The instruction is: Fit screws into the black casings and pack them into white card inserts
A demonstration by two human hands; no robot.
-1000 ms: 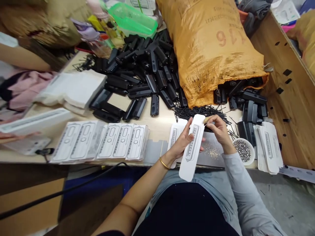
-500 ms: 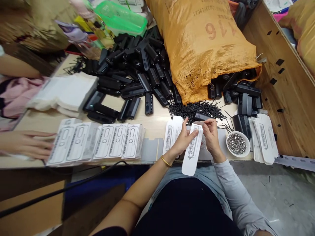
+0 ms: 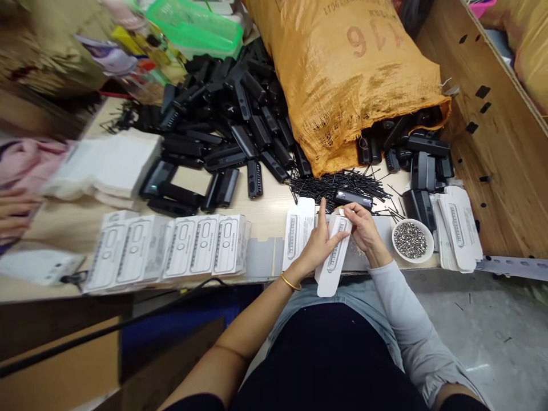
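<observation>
A white printed cardboard box (image 3: 335, 260) is between my hands at the table's front edge, its sides now partly opened out. My left hand (image 3: 319, 242) grips its left side, thumb across the printed face and index finger pointing away. At the box's top end, my right hand (image 3: 363, 231) pinches the flap. Another white printed box (image 3: 298, 231) lies flat just left of my left hand. Beyond the hands, a black plastic device (image 3: 353, 199) rests by a pile of black cable-like strips (image 3: 342, 184). A white bowl of small metal screws (image 3: 412, 240) stands right of my right hand.
Flat boxes (image 3: 460, 228) are stacked at the right. Filled-out boxes (image 3: 188, 245) stand in a row at the left, near a phone-like white item (image 3: 40, 265) and a co-worker's hand (image 3: 17, 211). Black devices (image 3: 240, 108) heap behind, beside a large orange sack (image 3: 351, 74).
The box in my hands has gone from flat to partly opened out. The co-worker's hand has moved away from the box row to the left.
</observation>
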